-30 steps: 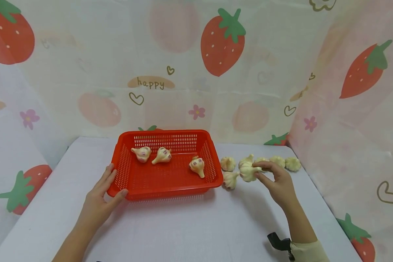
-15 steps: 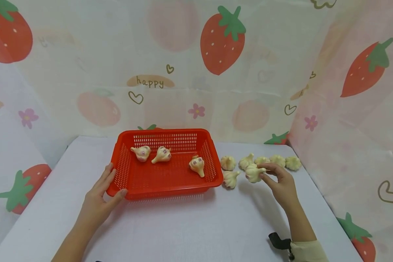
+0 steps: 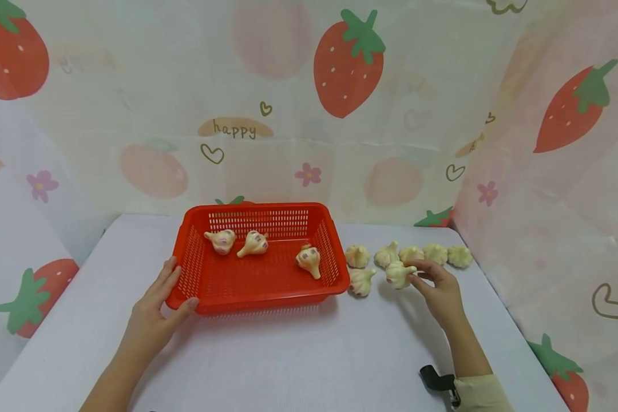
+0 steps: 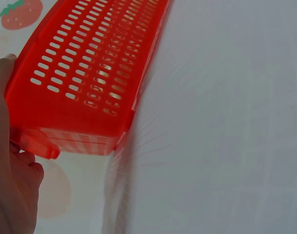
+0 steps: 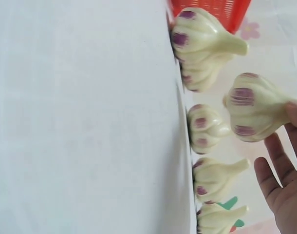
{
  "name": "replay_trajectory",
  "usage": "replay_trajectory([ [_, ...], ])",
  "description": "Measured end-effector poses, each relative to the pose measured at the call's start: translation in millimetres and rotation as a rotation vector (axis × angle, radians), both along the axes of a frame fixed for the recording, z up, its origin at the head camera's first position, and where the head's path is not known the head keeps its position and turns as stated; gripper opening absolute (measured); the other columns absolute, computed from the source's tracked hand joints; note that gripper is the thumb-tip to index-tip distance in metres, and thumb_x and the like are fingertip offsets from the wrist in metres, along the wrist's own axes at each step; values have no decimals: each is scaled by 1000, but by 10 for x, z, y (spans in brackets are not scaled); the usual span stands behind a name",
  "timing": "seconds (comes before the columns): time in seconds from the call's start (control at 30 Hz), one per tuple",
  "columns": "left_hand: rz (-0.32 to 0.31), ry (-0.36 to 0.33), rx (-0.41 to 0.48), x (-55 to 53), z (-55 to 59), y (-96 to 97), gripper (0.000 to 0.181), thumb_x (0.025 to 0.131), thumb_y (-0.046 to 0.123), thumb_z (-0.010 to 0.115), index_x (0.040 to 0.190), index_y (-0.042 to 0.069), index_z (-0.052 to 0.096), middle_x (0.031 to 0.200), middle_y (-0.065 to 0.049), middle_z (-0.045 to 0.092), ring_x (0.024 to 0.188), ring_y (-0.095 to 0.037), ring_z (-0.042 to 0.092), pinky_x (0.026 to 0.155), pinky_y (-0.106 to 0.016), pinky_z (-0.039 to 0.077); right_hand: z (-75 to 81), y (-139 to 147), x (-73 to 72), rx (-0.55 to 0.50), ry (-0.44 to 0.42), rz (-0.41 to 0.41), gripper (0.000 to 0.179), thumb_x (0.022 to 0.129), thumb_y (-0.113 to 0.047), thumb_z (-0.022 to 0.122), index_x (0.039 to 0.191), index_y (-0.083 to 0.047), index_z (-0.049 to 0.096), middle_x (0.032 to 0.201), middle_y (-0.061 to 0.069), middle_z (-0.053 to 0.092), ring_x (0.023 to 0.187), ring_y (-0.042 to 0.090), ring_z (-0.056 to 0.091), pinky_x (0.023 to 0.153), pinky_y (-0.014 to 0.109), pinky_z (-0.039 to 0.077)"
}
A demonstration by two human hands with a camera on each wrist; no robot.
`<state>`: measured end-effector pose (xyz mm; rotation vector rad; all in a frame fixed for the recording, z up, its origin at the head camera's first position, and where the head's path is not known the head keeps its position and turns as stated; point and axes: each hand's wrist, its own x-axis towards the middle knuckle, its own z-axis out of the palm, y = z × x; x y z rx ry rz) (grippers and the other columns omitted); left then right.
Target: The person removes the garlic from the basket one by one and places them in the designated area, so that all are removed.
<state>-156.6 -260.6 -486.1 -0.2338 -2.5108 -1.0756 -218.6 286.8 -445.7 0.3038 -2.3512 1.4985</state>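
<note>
In the head view, my left hand [image 3: 151, 320] holds the near left corner of a red plastic basket [image 3: 257, 297], thumb at the front rim and fingers along the left side. Three garlic bulbs with purple patches lie inside, one of them a bulb [image 3: 309, 260] toward the right end. My right hand [image 3: 443, 292] pinches another garlic bulb [image 3: 398, 274] by its stem between thumb and fingertips. The right wrist view shows that held bulb [image 5: 255, 107] raised off the table, its stem toward the hand. Its other fingers are loosely bent.
Right of the basket, a row of several garlic bulbs runs along the back of the white table [image 3: 298, 360], among them an end bulb [image 3: 460, 257]. A single bulb [image 3: 361, 282] lies nearer, close beside the basket. Strawberry-printed cloth [image 3: 288, 86] hangs behind and at both sides.
The held garlic bulb has shifted slightly right in my right hand, uncovering more of the row behind. My left hand and the basket stay in place.
</note>
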Motion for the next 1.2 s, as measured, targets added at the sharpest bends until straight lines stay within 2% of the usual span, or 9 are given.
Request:
replay_trajectory([
  [0.13, -1, 0, -1, -2, -14, 1, 81, 92, 32, 78, 159, 12, 38, 169, 0, 28, 155, -25, 28, 102, 4, 19, -186, 108, -109, -23, -31, 9, 28, 91, 4, 73, 119, 5, 70, 122, 26, 68, 107, 5, 64, 93, 22, 53],
  [0.3, 1, -9, -4, 1, -6, 7, 81, 92, 33, 78, 159, 14, 37, 169, 0, 28, 155, -26, 28, 101, 4, 19, -349, 197, -176, -16, -81, 12, 30, 94, -8, 74, 123, -2, 70, 127, 19, 69, 105, 3, 62, 89, 15, 52],
  [0.67, -5, 16, 1, 6, -11, 1, 81, 91, 30, 79, 158, 12, 38, 169, 1, 29, 156, -19, 27, 103, 4, 20, -450, 221, -201, 14, -98, 13, 29, 94, -15, 75, 122, -6, 72, 125, 15, 71, 106, 5, 62, 89, 18, 53],
  [0.87, -6, 19, -5, -1, -22, -4, 81, 91, 29, 79, 158, 11, 38, 169, 0, 29, 156, -17, 26, 103, 4, 19, -489, 222, -209, 50, -139, -8, 31, 95, -14, 74, 125, -5, 71, 130, 15, 69, 105, 0, 60, 86, 14, 52],
  [1.03, -7, 16, -4, 4, -9, 0, 81, 91, 30, 79, 159, 11, 38, 169, 0, 29, 156, -19, 26, 103, 4, 20, -525, 218, -230, 57, -141, -4, 31, 96, -7, 72, 125, 1, 69, 132, 21, 67, 107, 2, 60, 86, 14, 51],
  [1.2, -1, 0, -9, 9, 8, 11, 82, 91, 31, 79, 159, 12, 37, 169, 0, 28, 155, -24, 27, 102, 4, 19, -540, 228, -232, 59, -136, 1, 29, 96, -11, 73, 124, -6, 71, 130, 16, 69, 108, 0, 60, 88, 13, 50],
])
